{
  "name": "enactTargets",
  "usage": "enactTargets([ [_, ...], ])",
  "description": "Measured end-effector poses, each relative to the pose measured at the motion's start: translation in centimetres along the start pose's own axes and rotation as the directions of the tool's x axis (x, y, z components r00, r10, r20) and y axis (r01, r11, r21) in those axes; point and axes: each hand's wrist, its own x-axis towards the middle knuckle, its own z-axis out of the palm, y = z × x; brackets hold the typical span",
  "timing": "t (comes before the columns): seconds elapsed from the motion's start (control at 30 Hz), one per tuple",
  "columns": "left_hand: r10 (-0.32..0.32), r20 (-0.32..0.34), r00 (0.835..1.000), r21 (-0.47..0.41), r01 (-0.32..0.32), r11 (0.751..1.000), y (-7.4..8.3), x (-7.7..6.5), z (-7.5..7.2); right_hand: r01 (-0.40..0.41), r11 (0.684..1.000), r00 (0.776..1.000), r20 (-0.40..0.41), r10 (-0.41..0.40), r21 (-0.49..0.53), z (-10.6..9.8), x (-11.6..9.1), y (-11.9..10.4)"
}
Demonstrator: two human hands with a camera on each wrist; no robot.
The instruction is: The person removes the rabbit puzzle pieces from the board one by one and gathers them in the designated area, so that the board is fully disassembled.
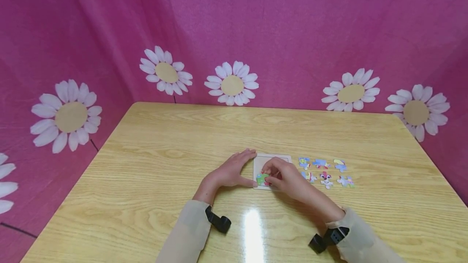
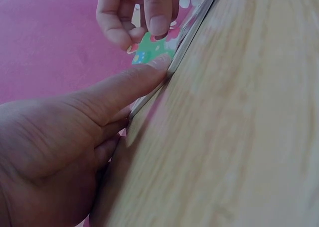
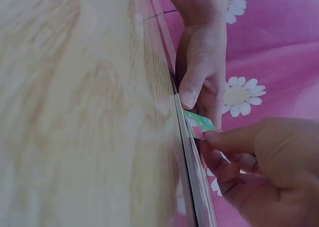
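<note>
A square puzzle tray [image 1: 262, 160] with a pale rim lies on the table, seen edge-on in both wrist views. At its near-left corner is a green and red jigsaw piece [image 1: 261, 179], tilted up from the tray in the right wrist view [image 3: 200, 121]. My right hand [image 1: 289, 177] pinches this piece between thumb and fingertips. Along the tray's left side my left hand [image 1: 232, 170] is spread, fingers straight. Its thumb [image 2: 134, 85] rests at the near corner and its fingers reach the far one. The right hand hides part of the tray.
Right of the tray lie several loose jigsaw pieces in two rows, among them a blue and red piece [image 1: 321, 163] and one with a cartoon face [image 1: 326, 179]. The wood-grain table [image 1: 164, 145] runs back to a pink curtain [image 1: 285, 31] with daisies.
</note>
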Motion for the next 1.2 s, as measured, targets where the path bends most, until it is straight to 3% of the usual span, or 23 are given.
enactTargets([
  [0.37, 0.007, -0.005, 1.000, 0.004, -0.007, 1.000, -0.1, 0.0, 0.0, -0.064, 0.995, 0.996, -0.050, 0.068, 0.078, -0.9, -1.5, 0.9],
  [0.6, 0.002, -0.001, 1.000, -0.002, -0.002, 1.000, -0.1, 0.0, 0.0, -0.084, 0.994, 0.993, -0.074, 0.089, 0.066, -1.8, -2.7, 1.6],
  [1.2, -0.015, 0.009, 1.000, 0.005, 0.015, 1.000, -0.2, 0.1, 0.1, -0.013, 1.000, 0.984, -0.177, 0.016, 0.019, -3.8, -6.5, 3.0],
])
